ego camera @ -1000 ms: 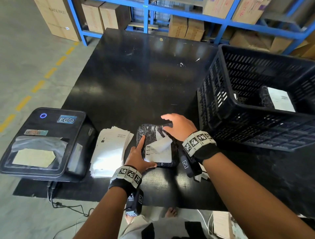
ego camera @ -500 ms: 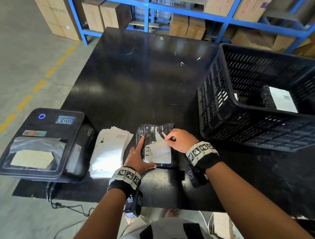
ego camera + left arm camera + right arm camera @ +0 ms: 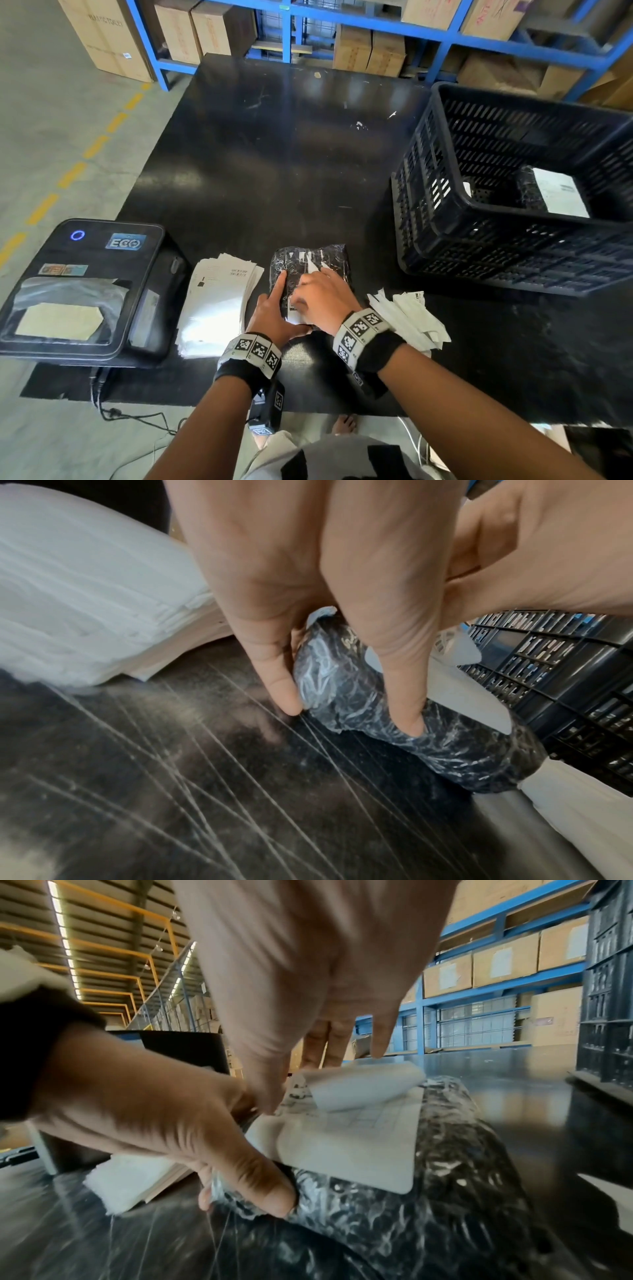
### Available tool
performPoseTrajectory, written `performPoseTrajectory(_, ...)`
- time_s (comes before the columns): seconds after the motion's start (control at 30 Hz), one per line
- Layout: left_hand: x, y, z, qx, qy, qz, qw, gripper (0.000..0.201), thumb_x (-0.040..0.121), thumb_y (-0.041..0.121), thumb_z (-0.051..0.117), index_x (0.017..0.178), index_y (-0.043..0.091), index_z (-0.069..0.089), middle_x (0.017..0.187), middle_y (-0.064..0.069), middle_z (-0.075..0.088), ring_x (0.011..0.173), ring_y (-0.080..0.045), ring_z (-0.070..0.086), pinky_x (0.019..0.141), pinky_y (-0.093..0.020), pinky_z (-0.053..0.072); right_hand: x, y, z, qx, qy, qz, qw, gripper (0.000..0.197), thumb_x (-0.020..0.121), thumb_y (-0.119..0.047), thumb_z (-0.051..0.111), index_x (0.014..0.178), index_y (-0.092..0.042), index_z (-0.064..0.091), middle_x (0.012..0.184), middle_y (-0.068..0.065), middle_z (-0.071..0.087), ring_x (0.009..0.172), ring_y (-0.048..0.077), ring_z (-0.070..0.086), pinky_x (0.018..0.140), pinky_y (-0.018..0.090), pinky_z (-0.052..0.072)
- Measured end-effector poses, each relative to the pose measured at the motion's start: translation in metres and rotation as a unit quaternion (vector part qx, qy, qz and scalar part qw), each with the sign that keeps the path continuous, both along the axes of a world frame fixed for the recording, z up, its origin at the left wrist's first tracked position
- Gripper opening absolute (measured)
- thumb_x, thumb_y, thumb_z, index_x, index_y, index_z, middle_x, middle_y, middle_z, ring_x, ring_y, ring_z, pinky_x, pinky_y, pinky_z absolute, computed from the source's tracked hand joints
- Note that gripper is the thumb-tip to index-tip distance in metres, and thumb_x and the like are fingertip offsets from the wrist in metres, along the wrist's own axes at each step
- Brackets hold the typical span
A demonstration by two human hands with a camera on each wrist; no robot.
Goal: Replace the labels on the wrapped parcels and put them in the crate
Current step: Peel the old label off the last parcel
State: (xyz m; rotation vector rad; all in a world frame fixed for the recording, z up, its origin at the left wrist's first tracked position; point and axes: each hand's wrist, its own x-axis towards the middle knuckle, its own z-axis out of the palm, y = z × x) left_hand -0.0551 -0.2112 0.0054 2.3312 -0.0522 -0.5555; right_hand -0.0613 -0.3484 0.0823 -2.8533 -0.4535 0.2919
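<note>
A black film-wrapped parcel [image 3: 296, 262] lies near the front edge of the black table [image 3: 274, 154]. My left hand [image 3: 270, 311] grips its near left corner, thumb and fingers curled round the end [image 3: 359, 696], index finger lying along the left side. My right hand [image 3: 325, 298] is over the parcel's white label [image 3: 342, 1145]. The label's far end is peeled and curled up [image 3: 359, 1088], pinched between the right thumb and fingers. The black slatted crate [image 3: 479, 257] stands to the right and holds one labelled parcel [image 3: 555, 192].
A stack of fresh white labels [image 3: 219, 301] lies just left of the parcel, next to a black label printer [image 3: 78, 284]. Loose peeled paper strips [image 3: 411, 315] lie right of my right wrist. Blue shelving with cartons stands behind the table.
My right hand took hold of the label's far corner and drew it back towards me, peeling it off the wrap. The left hand kept its grip on the parcel.
</note>
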Motion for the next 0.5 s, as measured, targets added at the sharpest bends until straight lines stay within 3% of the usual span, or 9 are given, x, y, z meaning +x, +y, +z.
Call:
performPoseTrajectory(0.1,0.000,-0.001,0.002,0.009,0.000,0.002,1.000,0.127,0.056,0.041,0.087,0.148,0.043,-0.001,0.105,-0.005,0.049,0.088,-0.015,0.048,0.082,-0.023,0.038,-0.001,-0.012,0.002,0.034,-0.022,-0.025,0.999,0.018,0.094,-0.022,0.056,0.087,-0.025,0.073,0.086,-0.009,0.068,0.093,0.012,0.057,0.112,0.031,0.029)
performPoseTrajectory(0.17,-0.002,-0.001,0.003,0.010,0.003,0.003,1.000,0.125,0.058,0.039,0.086,0.149,0.042,-0.001,0.107,-0.005,0.048,0.088,-0.014,0.045,0.082,-0.021,0.036,-0.006,-0.020,0.003,0.043,-0.028,-0.034,0.998,0.018,0.095,-0.026,0.056,0.091,-0.026,0.073,0.082,-0.007,0.066,0.087,0.014,0.055,0.095,0.031,0.044)
performPoseTrajectory(0.27,-0.003,-0.002,0.004,0.013,0.002,0.003,1.000,0.125,0.059,0.039,0.085,0.148,0.044,-0.002,0.108,-0.006,0.048,0.087,-0.014,0.044,0.082,-0.021,0.036,-0.013,-0.023,0.001,0.039,-0.034,-0.031,0.998,0.019,0.097,-0.032,0.053,0.106,-0.028,0.070,0.087,-0.005,0.066,0.091,0.015,0.057,0.080,0.028,0.047)
performPoseTrajectory(0.4,-0.003,-0.002,0.006,0.010,0.011,-0.001,1.000,0.126,0.059,0.040,0.085,0.147,0.045,-0.004,0.110,-0.006,0.047,0.089,-0.016,0.046,0.082,-0.023,0.036,-0.012,-0.019,0.001,0.009,-0.044,-0.008,0.999,0.035,0.094,-0.025,0.054,0.128,-0.023,0.060,0.112,-0.002,0.065,0.102,0.018,0.059,0.093,0.031,0.041)
performPoseTrajectory(0.5,-0.003,-0.002,0.007,0.018,0.019,-0.008,1.000,0.133,0.054,0.042,0.088,0.147,0.046,-0.008,0.109,-0.002,0.042,0.094,-0.016,0.048,0.085,-0.027,0.038,-0.010,-0.013,-0.004,-0.041,-0.025,-0.010,0.999,0.032,0.088,-0.035,0.058,0.118,-0.026,0.062,0.115,-0.001,0.057,0.104,0.018,0.057,0.095,0.036,0.039)
